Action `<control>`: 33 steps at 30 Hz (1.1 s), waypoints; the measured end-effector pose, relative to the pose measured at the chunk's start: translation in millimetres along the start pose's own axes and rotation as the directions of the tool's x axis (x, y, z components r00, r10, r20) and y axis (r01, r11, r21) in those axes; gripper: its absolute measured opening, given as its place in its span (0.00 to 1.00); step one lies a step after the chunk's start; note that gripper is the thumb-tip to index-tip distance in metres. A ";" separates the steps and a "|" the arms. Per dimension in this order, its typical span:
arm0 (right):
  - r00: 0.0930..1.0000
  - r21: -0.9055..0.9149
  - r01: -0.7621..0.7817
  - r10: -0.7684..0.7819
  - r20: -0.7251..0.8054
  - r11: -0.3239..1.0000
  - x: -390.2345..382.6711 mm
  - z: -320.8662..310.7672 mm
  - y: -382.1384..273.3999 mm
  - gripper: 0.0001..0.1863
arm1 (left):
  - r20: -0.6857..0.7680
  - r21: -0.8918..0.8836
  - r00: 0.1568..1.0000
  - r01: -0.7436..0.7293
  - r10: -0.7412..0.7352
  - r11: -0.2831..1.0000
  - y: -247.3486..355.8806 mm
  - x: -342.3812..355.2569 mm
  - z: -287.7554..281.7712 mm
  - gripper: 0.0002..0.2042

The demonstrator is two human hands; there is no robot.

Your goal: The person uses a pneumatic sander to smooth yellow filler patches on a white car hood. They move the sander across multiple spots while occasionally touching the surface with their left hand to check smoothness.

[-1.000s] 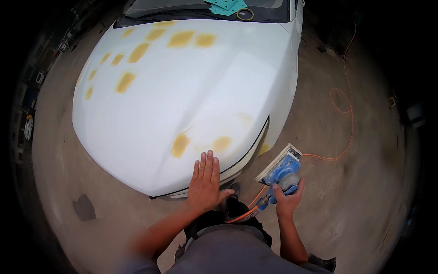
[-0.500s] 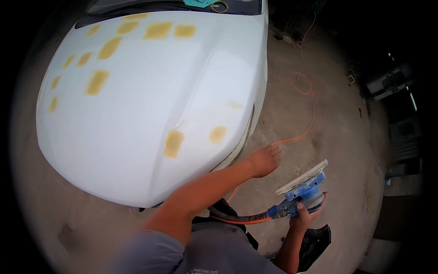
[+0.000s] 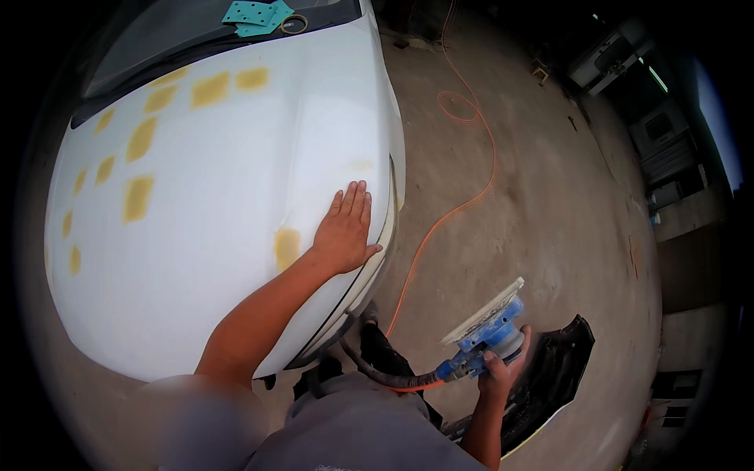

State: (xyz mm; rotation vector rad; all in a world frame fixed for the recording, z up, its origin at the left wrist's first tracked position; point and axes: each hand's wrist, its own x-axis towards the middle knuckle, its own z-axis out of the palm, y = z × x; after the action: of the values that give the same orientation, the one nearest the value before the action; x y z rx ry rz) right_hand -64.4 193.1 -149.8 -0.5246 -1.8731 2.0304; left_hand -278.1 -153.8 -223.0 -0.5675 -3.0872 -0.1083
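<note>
My left hand [image 3: 343, 234] lies flat on the white car hood [image 3: 196, 267] near its right edge, fingers straight and slightly apart, just above a yellow patch [image 3: 285, 250]. More yellow patches [image 3: 138, 197] dot the hood's left and upper areas. Low on the right, off the car, my right hand [image 3: 503, 363] grips a blue pneumatic sander [image 3: 484, 328] with a long pale pad [image 3: 479, 310] tilted upward. A dark ribbed hose [image 3: 381, 373] with an orange line runs from the sander toward my body.
Teal perforated sheets [image 3: 251, 16] and a tape roll [image 3: 293, 23] rest by the windshield. An orange air line [image 3: 424, 243] snakes across the concrete floor [image 3: 542, 196]. A black panel [image 3: 559, 369] lies beside me on the right. Vehicle-like shapes and clutter [image 3: 620, 63] line the far right.
The view has turned rightward, so the car sits further left. My left hand swung rightward off the hood's edge, then came back higher onto the hood. The sander remains in my right hand.
</note>
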 end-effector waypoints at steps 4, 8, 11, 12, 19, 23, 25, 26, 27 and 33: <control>0.995 -0.038 0.015 -0.011 0.094 0.999 -1.1 4.7 -3.8 0.70 | -0.033 0.026 0.987 0.159 -0.158 0.987 -37.2 87.9 -22.7 0.53; 0.980 0.012 0.055 -0.056 0.189 0.998 3.0 0.1 0.1 0.67 | -0.133 0.016 0.963 0.238 -0.234 0.971 -48.7 125.2 -15.1 0.54; 0.989 0.220 0.105 -0.125 0.079 0.970 -1.5 14.6 0.5 0.65 | -0.076 -0.028 0.980 0.183 -0.185 0.983 -14.6 84.1 -11.9 0.55; 0.986 0.314 0.076 -0.119 0.120 0.946 4.3 12.5 -3.8 0.65 | -0.082 -0.049 0.984 0.155 -0.158 0.987 -4.7 64.2 -5.6 0.55; 0.949 0.652 -0.054 -0.164 0.269 0.757 88.3 -20.7 -5.7 0.43 | 0.031 -0.088 0.991 0.130 -0.127 0.988 27.1 -28.6 -5.4 0.56; 0.958 0.709 0.001 -0.203 0.201 0.706 131.3 -36.0 10.4 0.45 | 0.111 -0.051 0.986 0.128 -0.122 0.990 37.2 -73.6 5.3 0.56; 0.993 0.643 0.056 -0.109 0.044 0.764 139.7 -28.6 16.9 0.44 | 0.126 -0.052 0.986 0.115 -0.108 0.992 35.4 -75.6 4.7 0.56; 0.996 0.474 0.014 -0.052 0.068 0.880 145.1 -12.7 9.6 0.50 | 0.124 -0.040 0.988 0.101 -0.095 0.994 30.8 -69.6 3.3 0.56; 0.984 0.335 0.037 -0.093 0.153 0.942 153.3 4.8 2.9 0.55 | 0.102 -0.041 0.990 0.107 -0.103 0.993 24.8 -57.2 0.5 0.56; 0.960 -0.026 -0.092 0.095 0.264 0.995 149.8 32.1 32.5 0.63 | -0.040 0.019 0.991 0.131 -0.130 0.991 -32.8 59.4 -11.6 0.55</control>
State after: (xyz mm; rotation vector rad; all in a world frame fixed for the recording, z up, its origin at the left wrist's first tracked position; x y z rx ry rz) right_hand -211.0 233.6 -186.9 -0.3650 -2.0490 2.2464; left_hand -345.4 -164.0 -212.8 -0.3585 -3.0811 -0.0854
